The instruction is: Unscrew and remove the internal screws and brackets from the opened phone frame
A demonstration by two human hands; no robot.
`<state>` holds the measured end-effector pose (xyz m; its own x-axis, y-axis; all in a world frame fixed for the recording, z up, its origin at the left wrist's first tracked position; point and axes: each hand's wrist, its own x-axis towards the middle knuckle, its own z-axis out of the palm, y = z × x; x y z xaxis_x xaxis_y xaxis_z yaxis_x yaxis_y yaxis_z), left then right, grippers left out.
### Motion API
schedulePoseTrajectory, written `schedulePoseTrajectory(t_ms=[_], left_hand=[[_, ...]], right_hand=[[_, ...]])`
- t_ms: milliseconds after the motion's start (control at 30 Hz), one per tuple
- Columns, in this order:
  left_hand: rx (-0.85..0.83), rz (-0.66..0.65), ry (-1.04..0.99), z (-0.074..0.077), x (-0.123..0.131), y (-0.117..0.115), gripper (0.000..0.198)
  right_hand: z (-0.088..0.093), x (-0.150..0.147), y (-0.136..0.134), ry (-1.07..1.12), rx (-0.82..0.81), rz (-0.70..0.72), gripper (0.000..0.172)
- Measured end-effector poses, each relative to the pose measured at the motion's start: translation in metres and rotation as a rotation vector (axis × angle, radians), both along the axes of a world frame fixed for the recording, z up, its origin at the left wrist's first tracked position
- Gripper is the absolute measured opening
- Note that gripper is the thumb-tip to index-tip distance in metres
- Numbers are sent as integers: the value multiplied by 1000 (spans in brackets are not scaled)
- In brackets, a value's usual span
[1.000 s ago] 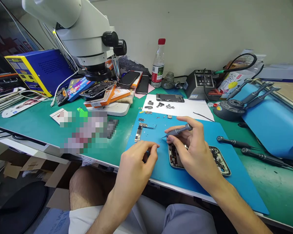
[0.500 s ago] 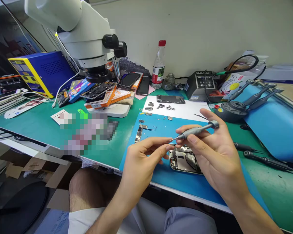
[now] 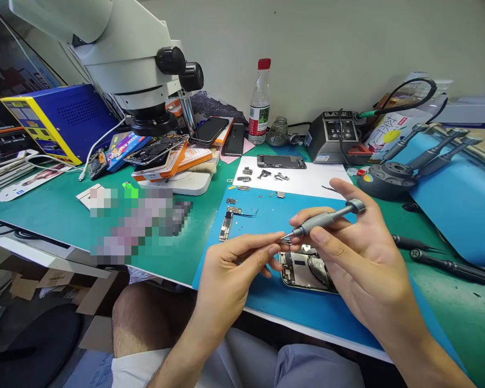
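Note:
A grey precision screwdriver (image 3: pixel 320 222) is held in my right hand (image 3: pixel 358 253), its shaft slanting down to the left. My left hand (image 3: pixel 236 275) pinches at the screwdriver's tip; a small dark part seems to be between the fingertips, too small to name. Below both hands, an opened phone housing (image 3: pixel 303 271) lies on the blue mat (image 3: pixel 262 299), its right side hidden by my right hand. Left of it on the mat rests a phone logic board (image 3: pixel 226 223) with several small parts around.
A microscope (image 3: pixel 121 59) stands at the back left, over stacked phones and boxes. On white paper (image 3: pixel 242 164) lie a dark phone screen (image 3: pixel 281 161) and small parts. To the right are a screwdriver stand (image 3: pixel 388 180) and tweezers (image 3: pixel 448 265). A bottle (image 3: pixel 260 108) stands by the wall.
The view has shifted slightly. The screwdriver's tip has tilted a little lower at my left fingertips, where a small dark part shows more now. Both hands keep their hold.

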<state>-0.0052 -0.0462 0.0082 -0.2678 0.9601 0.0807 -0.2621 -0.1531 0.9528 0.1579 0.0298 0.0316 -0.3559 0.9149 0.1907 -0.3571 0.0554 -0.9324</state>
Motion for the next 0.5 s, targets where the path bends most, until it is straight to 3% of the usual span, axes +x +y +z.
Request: schedulePoseTrajectory(t_ms=[500], left_hand=[[-4, -44, -41, -1, -2, 0, 19]], right_hand=[[1, 0, 1, -28, -49, 36, 60]])
